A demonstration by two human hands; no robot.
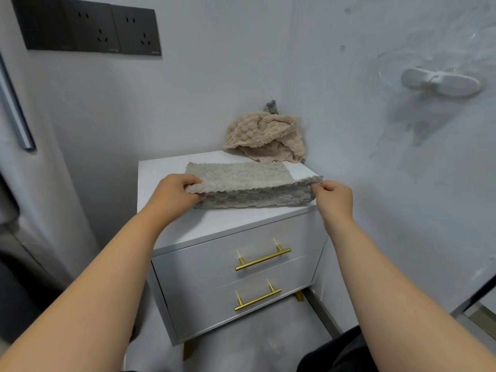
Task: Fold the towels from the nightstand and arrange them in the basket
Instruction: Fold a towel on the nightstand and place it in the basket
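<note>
Pinching one towel by two corners, both hands reach over the white nightstand (214, 226). The left hand (174, 193) has its fingers curled tight on the left corner of the grey towel (241, 174). The right hand (335, 200) nips the right corner between its thumb and fingertips. The held edge is lifted a little, with the pale side up. A darker layer of the same towel lies under it on the nightstand top. The far edge of the towel rests flat on the top. Behind it, in the back corner by the walls, a tan towel (265, 138) sits in a bumpy heap, not folded. A small bit of dark grey cloth (271, 106) pokes up from behind the heap. The nightstand has two drawers, one over the other. There is a top gold handle (263, 257) and a bottom gold handle (257, 299). High on the left wall are black sockets (88, 28). A white hook (440, 81) sticks out of the right wall.
</note>
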